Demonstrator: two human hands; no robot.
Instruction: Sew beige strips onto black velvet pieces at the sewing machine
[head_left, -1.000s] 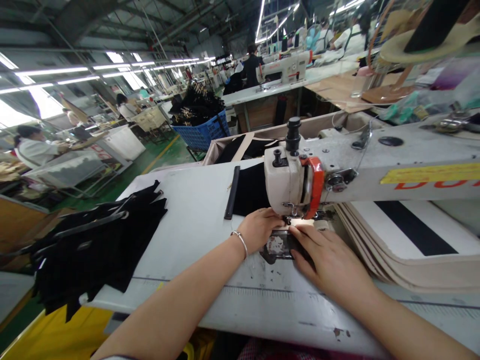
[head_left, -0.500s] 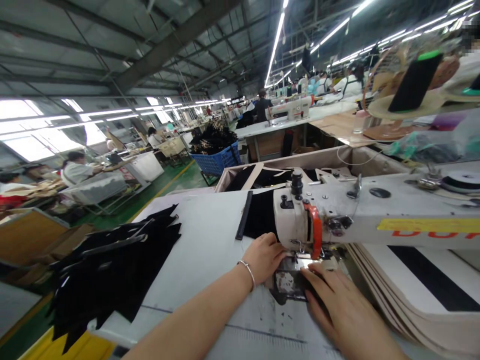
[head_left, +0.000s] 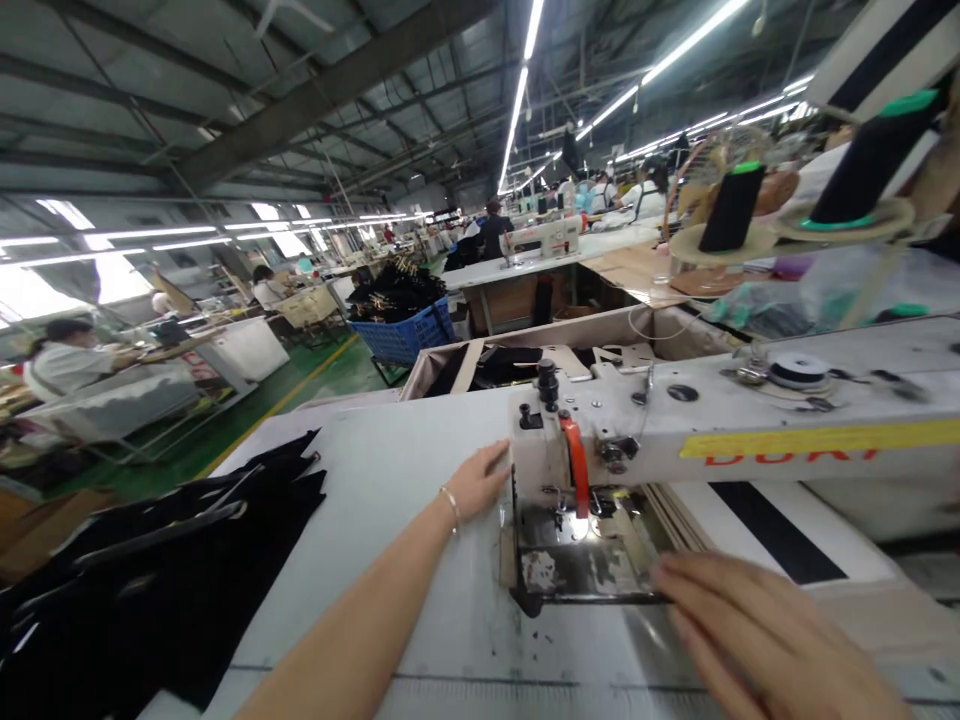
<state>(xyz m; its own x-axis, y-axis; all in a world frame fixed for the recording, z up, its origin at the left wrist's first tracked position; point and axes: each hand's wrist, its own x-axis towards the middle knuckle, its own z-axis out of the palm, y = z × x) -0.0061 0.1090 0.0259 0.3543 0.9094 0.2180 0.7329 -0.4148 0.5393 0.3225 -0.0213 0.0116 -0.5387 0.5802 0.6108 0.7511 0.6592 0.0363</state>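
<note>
My left hand (head_left: 478,482) reaches along the white table (head_left: 405,470) to the left side of the sewing machine (head_left: 675,430) head. Its fingers are stretched out, and their tips are hidden behind the head. It wears a thin bracelet. My right hand (head_left: 750,635) hovers flat and blurred at the right front of the bare metal needle plate (head_left: 577,572), fingers stretched and holding nothing. No fabric lies under the lit needle. A pile of black fabric pieces (head_left: 150,580) sits at the table's left end.
Cream panels with a black stripe (head_left: 780,530) are stacked under the machine arm. Black thread cones (head_left: 731,205) stand behind it. A beige box with dark pieces (head_left: 495,365) is behind the table, and a blue basket (head_left: 409,335) farther back. Other people work at distant tables (head_left: 64,365).
The view tilted up. My left hand moved from the needle plate up and back along the machine head's left side. My right hand pulled back toward me. The plate is now uncovered.
</note>
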